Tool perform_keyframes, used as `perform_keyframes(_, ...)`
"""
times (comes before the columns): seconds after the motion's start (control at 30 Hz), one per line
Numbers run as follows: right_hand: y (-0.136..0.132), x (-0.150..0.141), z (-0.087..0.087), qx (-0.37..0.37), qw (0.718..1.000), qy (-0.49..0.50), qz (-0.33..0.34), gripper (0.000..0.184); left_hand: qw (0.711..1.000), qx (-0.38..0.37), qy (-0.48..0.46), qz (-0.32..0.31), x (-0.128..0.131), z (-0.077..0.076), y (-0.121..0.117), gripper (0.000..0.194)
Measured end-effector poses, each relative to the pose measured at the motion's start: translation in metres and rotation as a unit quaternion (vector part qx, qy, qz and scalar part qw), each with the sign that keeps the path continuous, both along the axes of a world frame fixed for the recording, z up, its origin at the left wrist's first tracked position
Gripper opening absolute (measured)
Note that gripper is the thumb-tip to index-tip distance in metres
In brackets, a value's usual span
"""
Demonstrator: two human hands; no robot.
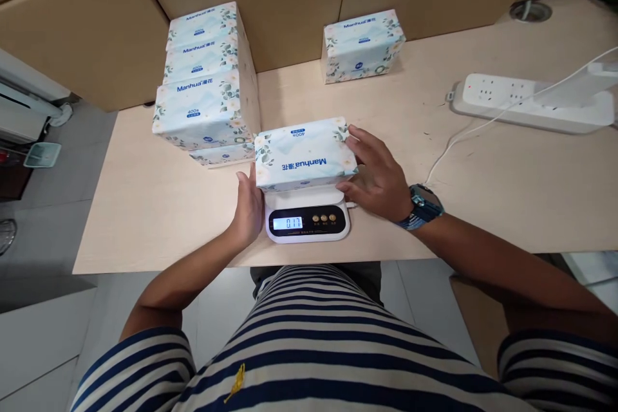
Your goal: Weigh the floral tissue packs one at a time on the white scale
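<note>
A pack of tissues (305,153), pale blue with flowers and its lettering upside down to me, is over the white kitchen scale (308,224). The scale's lit display reads about 0.17. My right hand (379,174) grips the pack's right end, thumb at the near edge and fingers at the far side. At the left end my left hand (247,209) holds the pack with the thumb up; its other fingers are mostly hidden. I cannot tell whether the pack's full weight rests on the scale. Left of it stands a stack of like tissue packs (197,100).
One more tissue pack (363,48) stands at the back, against large cardboard boxes (290,6). On the right lies a white power strip (526,103) with a plug and a white cable (476,123). The wooden table (145,225) ends just in front of my body.
</note>
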State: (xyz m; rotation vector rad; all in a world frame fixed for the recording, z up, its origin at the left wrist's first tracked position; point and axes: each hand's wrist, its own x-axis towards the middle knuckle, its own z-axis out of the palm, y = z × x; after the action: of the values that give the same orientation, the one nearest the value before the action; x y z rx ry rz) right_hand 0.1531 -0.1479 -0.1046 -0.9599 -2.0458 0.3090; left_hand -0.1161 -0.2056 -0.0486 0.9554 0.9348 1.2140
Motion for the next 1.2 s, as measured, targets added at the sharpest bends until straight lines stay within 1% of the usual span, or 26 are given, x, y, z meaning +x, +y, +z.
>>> perform_keyframes(0.17,-0.0019,0.0006,-0.0028,-0.043,0.999,0.016,0.004,0.103,1.0,-0.011,0.01,0.002,0.0,0.0023,-0.0015,0.106)
perform_keyframes(0.3,-0.0034,0.0005,-0.0016,-0.035,0.999,0.0,-0.007,0.112,1.0,0.002,0.017,0.017,0.0,0.0037,-0.0015,0.1)
perform_keyframes(0.43,-0.004,0.0021,0.0021,-0.042,0.999,0.001,-0.027,0.106,1.0,-0.002,0.015,0.019,-0.0008,0.0017,-0.001,0.099)
perform_keyframes(0.57,-0.0046,0.0025,0.0039,-0.028,0.999,0.034,-0.018,0.098,1.0,-0.01,0.005,0.022,-0.0014,-0.0018,-0.0008,0.102)
perform_keyframes(0.9,-0.0043,-0.0016,0.0008,0.001,0.997,0.067,-0.025,0.092,0.999,-0.007,-0.002,0.034,-0.0021,-0.0046,-0.0022,0.099)
perform_keyframes(1.0,-0.0048,-0.001,0.0023,-0.011,0.997,0.064,-0.029,0.091,0.999,-0.005,-0.003,0.034,-0.0014,-0.0037,-0.003,0.099)
perform_keyframes(1.13,-0.0056,0.0,0.0043,-0.05,0.997,0.059,-0.031,0.091,1.0,-0.012,0.004,0.027,-0.0016,-0.0013,-0.0035,0.1)
perform_keyframes(1.2,-0.0057,0.0003,0.005,-0.058,0.996,0.059,-0.028,0.092,0.999,-0.014,0.006,0.031,-0.0018,-0.0004,-0.0035,0.101)
